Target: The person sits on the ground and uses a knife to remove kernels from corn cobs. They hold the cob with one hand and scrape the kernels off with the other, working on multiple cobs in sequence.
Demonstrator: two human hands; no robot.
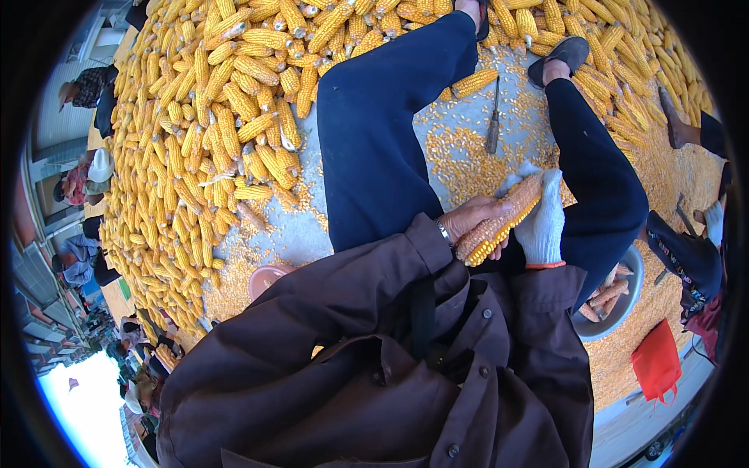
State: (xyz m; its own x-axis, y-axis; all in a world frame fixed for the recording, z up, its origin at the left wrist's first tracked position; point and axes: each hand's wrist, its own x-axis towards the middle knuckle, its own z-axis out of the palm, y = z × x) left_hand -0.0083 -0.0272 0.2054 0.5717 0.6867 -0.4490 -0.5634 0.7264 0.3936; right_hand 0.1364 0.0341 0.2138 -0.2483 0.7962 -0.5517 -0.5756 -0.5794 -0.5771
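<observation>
Between my legs I hold a corn cob [501, 220], tilted with its far end up to the right. Much of its side is stripped bare, and yellow kernels remain along the right edge and the near end. My bare left hand [474, 216], with a watch at the wrist, wraps the cob from the left. A white knitted glove with an orange cuff covers my right hand [542, 218], which is closed against the cob's far right side; its fingertips are partly hidden. Beyond my hands a screwdriver-like tool [493, 129] with a dark handle lies among loose kernels [460, 160].
A large heap of corn ears [211, 125] spreads across the left and far side. By my right thigh stands a grey basin [624, 304] of stripped cobs, near a red bag [657, 360]. A pink bowl [265, 279] sits at my left. Other people sit around the heap.
</observation>
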